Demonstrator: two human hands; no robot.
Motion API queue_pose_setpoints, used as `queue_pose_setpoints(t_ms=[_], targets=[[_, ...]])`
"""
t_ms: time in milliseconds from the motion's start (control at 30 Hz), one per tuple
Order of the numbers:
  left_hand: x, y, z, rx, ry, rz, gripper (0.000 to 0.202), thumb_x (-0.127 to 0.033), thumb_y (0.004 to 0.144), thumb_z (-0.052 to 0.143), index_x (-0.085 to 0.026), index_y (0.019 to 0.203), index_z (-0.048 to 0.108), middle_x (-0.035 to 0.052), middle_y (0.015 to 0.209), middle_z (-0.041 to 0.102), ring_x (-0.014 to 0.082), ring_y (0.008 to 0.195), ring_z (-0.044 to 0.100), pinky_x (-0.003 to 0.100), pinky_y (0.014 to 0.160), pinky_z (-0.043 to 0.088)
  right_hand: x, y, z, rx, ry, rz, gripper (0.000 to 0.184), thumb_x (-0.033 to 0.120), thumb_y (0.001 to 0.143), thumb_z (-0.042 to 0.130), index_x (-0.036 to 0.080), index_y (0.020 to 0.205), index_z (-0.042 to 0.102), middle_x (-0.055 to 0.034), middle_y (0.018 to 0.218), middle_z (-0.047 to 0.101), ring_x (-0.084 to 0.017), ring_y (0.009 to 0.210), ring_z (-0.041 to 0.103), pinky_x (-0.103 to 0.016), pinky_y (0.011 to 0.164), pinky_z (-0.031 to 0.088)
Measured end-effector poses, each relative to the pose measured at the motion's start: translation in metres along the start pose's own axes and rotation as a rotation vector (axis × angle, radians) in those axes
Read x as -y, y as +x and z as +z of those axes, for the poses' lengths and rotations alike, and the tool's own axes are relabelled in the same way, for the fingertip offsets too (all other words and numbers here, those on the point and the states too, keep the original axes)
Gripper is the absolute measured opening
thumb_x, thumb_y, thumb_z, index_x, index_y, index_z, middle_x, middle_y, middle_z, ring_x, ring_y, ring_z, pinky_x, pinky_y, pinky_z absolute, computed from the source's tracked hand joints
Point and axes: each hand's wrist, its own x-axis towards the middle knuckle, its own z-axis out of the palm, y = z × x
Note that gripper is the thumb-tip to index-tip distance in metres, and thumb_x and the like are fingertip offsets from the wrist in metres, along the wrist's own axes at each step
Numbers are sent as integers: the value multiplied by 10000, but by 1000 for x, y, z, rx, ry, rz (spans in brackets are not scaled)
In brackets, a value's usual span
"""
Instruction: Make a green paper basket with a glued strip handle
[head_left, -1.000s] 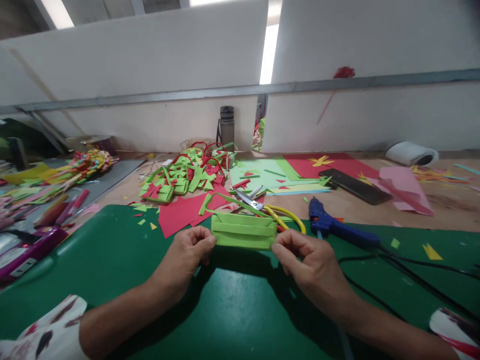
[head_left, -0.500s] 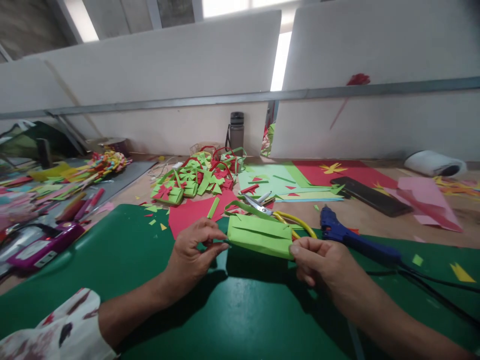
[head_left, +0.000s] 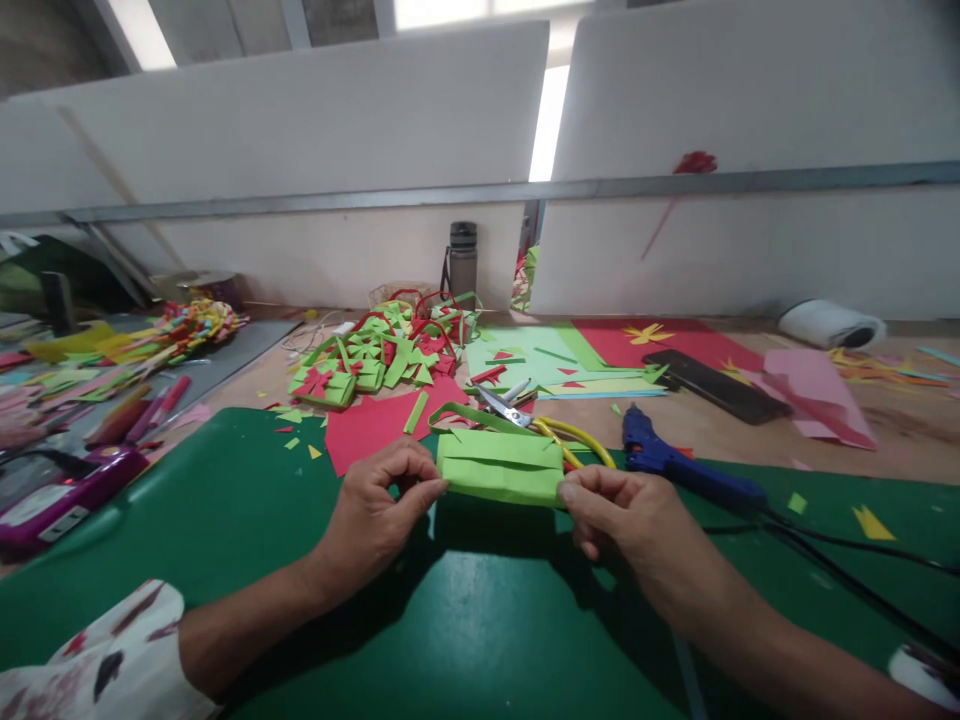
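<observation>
A folded light-green paper piece [head_left: 499,467], shaped like a small flat bag with a lengthwise slit or flap, is held up over the green mat. My left hand [head_left: 390,510] pinches its left lower corner between thumb and finger. At the right lower corner, my right hand [head_left: 626,510] grips it the same way. Just behind the paper lie scissors [head_left: 577,435] with yellow handles and open-looking blades, beside a green paper strip [head_left: 480,415]. A blue glue gun [head_left: 686,465] rests to the right, past my right hand.
A green mat [head_left: 480,620] covers the near table. Farther back stand a heap of green and red paper bags [head_left: 375,355] and a dark bottle [head_left: 463,262]. Coloured sheets [head_left: 667,345], a black phone [head_left: 716,386] and a paper roll [head_left: 832,325] lie right. A purple device [head_left: 71,500] is left.
My left fingers have closed on the left corner of the green paper, where they were apart from it before. The whole view has shifted slightly, so things appear farther left.
</observation>
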Motion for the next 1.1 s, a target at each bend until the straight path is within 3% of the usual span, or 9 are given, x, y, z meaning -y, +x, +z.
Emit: queue_pose_setpoints(t_ms=[200, 300, 467, 600, 767, 1100], targets=[[-3, -3, -2, 60, 14, -49, 147, -226, 807, 544, -173, 676, 507, -18, 686, 510, 112, 642, 469, 227, 619, 376, 8, -7, 2, -35, -93, -65, 211, 343, 681, 624, 165, 593, 554, 23, 443, 543, -91, 432, 438, -225, 452, 325], [-5, -2, -1, 74, -48, -167, 160, -256, 796, 564, -170, 675, 503, -27, 658, 488, 101, 609, 444, 215, 581, 359, 10, -8, 3, -47, -102, -97, 220, 334, 701, 609, 169, 577, 533, 37, 428, 514, -81, 414, 420, -211, 425, 320], [-3, 5, -2, 85, -450, -512, 228, -322, 750, 627, -158, 658, 499, -53, 560, 417, 65, 495, 351, 187, 475, 284, 8, -5, 0, -131, -104, -310, 159, 332, 750, 605, 174, 732, 609, 26, 556, 585, -105, 502, 536, -205, 482, 429], [-3, 9, -2, 130, -668, -625, 292, -336, 687, 691, -152, 609, 479, -53, 532, 400, 61, 483, 336, 182, 472, 297, 9, -7, -2, -225, -245, -534, 67, 256, 763, 625, 195, 753, 651, 15, 674, 657, -112, 592, 603, -192, 554, 474], [-2, 8, -2, 144, -707, -670, 309, -344, 661, 722, -154, 599, 486, -62, 491, 379, 58, 461, 311, 177, 461, 295, 11, -8, 1, -282, -341, -708, 47, 178, 765, 631, 219, 778, 650, 31, 738, 671, -104, 648, 617, -175, 575, 475], [-3, 6, 0, 165, -688, -649, 297, -332, 669, 721, -148, 591, 501, -56, 488, 410, 56, 456, 326, 175, 461, 289, 6, -1, 1, -197, -282, -702, 51, 167, 742, 657, 201, 719, 627, 14, 702, 609, -126, 655, 571, -238, 622, 471]])
